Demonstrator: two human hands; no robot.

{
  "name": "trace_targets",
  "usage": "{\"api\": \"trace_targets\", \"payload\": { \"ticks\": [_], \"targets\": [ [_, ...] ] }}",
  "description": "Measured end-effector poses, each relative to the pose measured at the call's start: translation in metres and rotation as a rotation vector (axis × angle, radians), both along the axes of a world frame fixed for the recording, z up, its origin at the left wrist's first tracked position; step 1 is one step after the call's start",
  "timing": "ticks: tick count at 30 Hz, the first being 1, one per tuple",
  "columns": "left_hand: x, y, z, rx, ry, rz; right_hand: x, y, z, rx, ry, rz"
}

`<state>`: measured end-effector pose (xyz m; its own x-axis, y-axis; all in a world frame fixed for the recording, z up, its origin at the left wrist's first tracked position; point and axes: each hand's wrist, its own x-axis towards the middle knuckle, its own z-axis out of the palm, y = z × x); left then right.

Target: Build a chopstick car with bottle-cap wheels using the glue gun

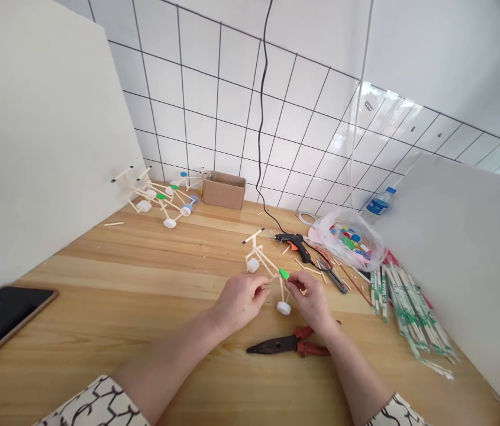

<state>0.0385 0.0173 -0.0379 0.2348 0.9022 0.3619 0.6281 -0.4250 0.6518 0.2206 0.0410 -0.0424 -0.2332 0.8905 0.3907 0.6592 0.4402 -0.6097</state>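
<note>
A small model bicycle [267,255] made of pale wooden sticks stands on the wooden table between my hands. It has white bottle-cap wheels [283,307], a green seat [284,274] and a dark-tipped handlebar. My left hand [241,297] is closed, thumb and fingers pinched at the lower middle of its frame. My right hand [310,297] pinches the bicycle just behind and below the green seat. The exact grip points are partly hidden by my fingers. Red-handled pliers [278,345] lie just below, partly under my right forearm.
Similar model bicycles [161,196] stand at the back left, near a cardboard box [224,190]. A glue gun [294,244], loose sticks and a bag of colourful caps [350,239] lie right of centre. Packaged chopsticks [413,307], a bottle [379,204] and a phone [3,322] flank the sides.
</note>
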Motion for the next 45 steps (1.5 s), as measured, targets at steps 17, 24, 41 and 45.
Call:
{"api": "trace_targets", "payload": {
  "ticks": [17,24,41,45],
  "targets": [
    [0.007,0.002,-0.002,-0.226,-0.327,-0.004,-0.004,-0.007,0.004,-0.010,0.003,0.015],
    [0.017,0.000,-0.004,-0.243,-0.404,-0.019,-0.006,-0.010,0.003,0.007,0.004,0.045],
    [0.017,0.001,-0.002,-0.258,-0.504,0.006,-0.002,-0.020,0.010,0.038,0.029,0.033],
    [0.016,0.004,-0.009,-0.277,-0.523,0.001,0.002,-0.021,0.010,0.041,0.038,0.036]
  ]
}}
